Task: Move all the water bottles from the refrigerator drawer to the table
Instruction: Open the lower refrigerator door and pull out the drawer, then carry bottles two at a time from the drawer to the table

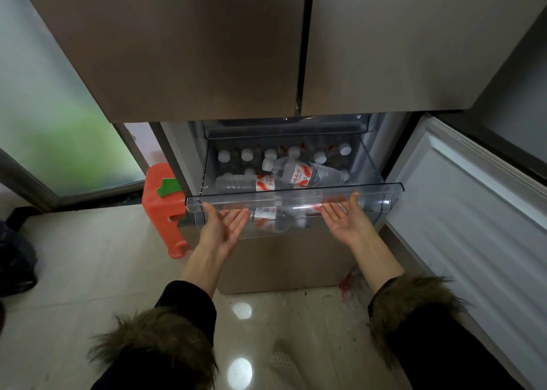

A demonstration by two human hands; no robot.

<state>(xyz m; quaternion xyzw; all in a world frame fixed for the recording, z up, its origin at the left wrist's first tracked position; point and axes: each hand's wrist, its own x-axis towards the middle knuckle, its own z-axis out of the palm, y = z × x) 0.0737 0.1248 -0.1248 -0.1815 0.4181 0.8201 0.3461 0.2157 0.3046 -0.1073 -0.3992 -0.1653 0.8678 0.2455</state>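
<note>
The clear plastic water bottles with white caps and red-and-white labels [299, 174] sit in the transparent plastic refrigerator drawer [381, 189], which stands pulled out below two closed brushed-metal upper doors [207, 49]. A back row stands upright, showing only caps; two or three bottles lie on their sides on top, and more show dimly through the drawer's front wall, their number hard to make out. The left hand [225, 227] and the right hand [343, 216] are palm-up with straight fingers under the drawer's front lip, fingertips touching it; neither holds a bottle. Fur-trimmed dark sleeves [157, 345] are cut off by the lower edge. To the left an orange plastic stool [159, 200] stands half hidden behind the drawer. A white inner door panel [473, 212] hangs open at right.
</note>
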